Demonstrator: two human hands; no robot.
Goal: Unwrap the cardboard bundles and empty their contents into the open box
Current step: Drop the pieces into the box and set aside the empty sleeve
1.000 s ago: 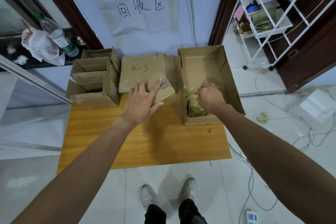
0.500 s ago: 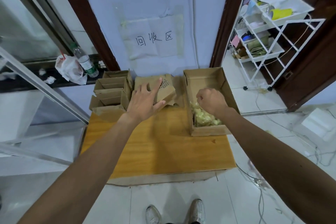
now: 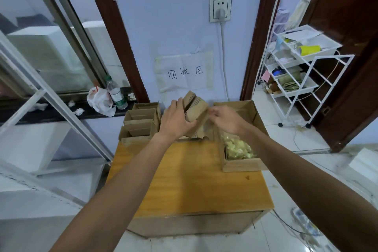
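Cardboard bundle: small brown folded cardboard bundle (image 3: 195,108), with a dark slit across its upper face, tilted and held clear of the desk at the desk's 12 o'clock edge, just beside the open box's left wall.
Left hand: left hand (image 3: 176,121) grips the bundle from its 9 o'clock side, fingers (image 3: 178,102) curled over the top edge and the palm against its left face.
Right hand: right hand (image 3: 227,119) is at the bundle's 3 o'clock side, above the box's left wall; it is motion-blurred, so I cannot tell whether its fingers pinch the cardboard or only come near it.
Open box: long brown cardboard box (image 3: 243,165) with its top open, at the desk's 2 o'clock, with its near end on the desk's right edge.
Contents: pale yellow crumpled pieces (image 3: 239,147) are heaped in the box's near end; its far end shows bare cardboard.
Desk: orange-brown wooden desk (image 3: 194,182) carries everything.
Other cardboard: a cluster of small open brown cardboard cartons (image 3: 141,124) stands at the desk's 10 o'clock; flat cardboard lies under the bundle, mostly hidden.
Wall: white paper sheet with handwritten characters (image 3: 184,71) hangs behind the desk at 12 o'clock, below a white socket (image 3: 220,8) with a plug in it.
Ledge: clear plastic bottle (image 3: 115,93) and white plastic bag (image 3: 100,101) sit at 10 o'clock.
Rack: white wire shelving rack (image 3: 296,75) stands at 2 o'clock.
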